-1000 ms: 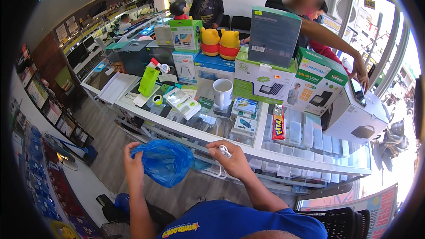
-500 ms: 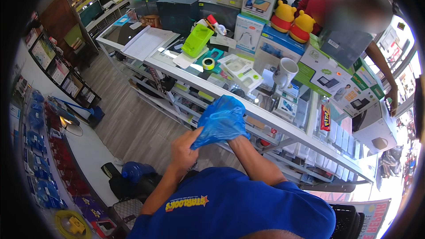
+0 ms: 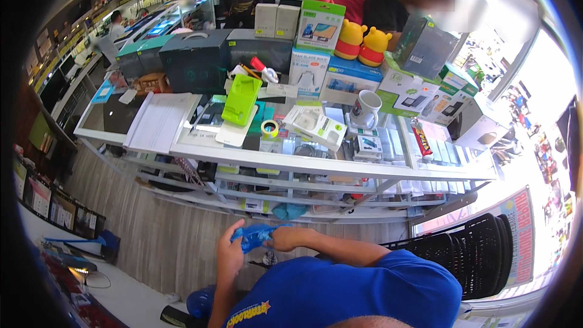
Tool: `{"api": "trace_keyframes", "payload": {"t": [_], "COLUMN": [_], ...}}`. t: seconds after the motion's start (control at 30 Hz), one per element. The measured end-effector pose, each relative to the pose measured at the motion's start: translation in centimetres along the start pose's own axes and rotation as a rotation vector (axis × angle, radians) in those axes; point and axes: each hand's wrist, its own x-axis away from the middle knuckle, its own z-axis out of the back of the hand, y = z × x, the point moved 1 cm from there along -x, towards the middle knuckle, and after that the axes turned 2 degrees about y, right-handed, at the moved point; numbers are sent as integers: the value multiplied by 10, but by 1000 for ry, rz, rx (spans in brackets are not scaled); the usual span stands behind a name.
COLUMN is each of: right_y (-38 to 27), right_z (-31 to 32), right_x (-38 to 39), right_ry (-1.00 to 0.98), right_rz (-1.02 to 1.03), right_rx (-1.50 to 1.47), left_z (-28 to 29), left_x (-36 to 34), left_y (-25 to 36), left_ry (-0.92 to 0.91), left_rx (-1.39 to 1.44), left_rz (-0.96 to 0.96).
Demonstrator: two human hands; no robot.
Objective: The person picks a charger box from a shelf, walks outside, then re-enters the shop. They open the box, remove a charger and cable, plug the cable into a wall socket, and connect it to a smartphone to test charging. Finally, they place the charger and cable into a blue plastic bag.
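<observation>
A thin blue plastic bag (image 3: 254, 237) is bunched and stretched between my two hands, low in front of the counter. My left hand (image 3: 229, 248) is closed on the bag's left end, thumb uppermost. At the other end, my right hand (image 3: 286, 239) grips it with the fingers curled; part of the grip is hidden. Whether anything lies inside the bag, I cannot tell.
Ahead stands a glass display counter (image 3: 303, 161). On it are an open notebook (image 3: 159, 123), a green phone-shaped tray (image 3: 242, 100), a tape roll (image 3: 269, 128), a white mug (image 3: 366, 109) and boxes. Black baskets (image 3: 467, 255) stand right. People are behind the counter.
The bag has gone from puffed out around my right hand to a narrow bunch between both hands. My hands have come lower and closer to me, and the view has turned.
</observation>
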Motion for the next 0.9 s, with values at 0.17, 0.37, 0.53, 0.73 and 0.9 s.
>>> {"api": "trace_keyframes", "payload": {"t": [0.17, 0.37, 0.53, 0.73, 0.9], "right_y": [4, 91, 123, 114, 19], "right_z": [147, 240, 232, 183, 102], "right_x": [70, 92, 121, 159, 114], "right_ry": [1071, 862, 1074, 1048, 552], "right_rz": [341, -317, -89, 608, 1263], "right_rx": [-7, 282, 227, -844, -1244], "left_z": [3, 10, 3, 3, -32], "left_x": [2, 2, 17, -5, -8], "left_y": [28, 26, 108, 159, 248], "left_ry": [-9, 55, 218, 405, 255], "left_rx": [65, -263, -388, -499, -588], "left_rz": [298, -96, -277, -460, -412]}}
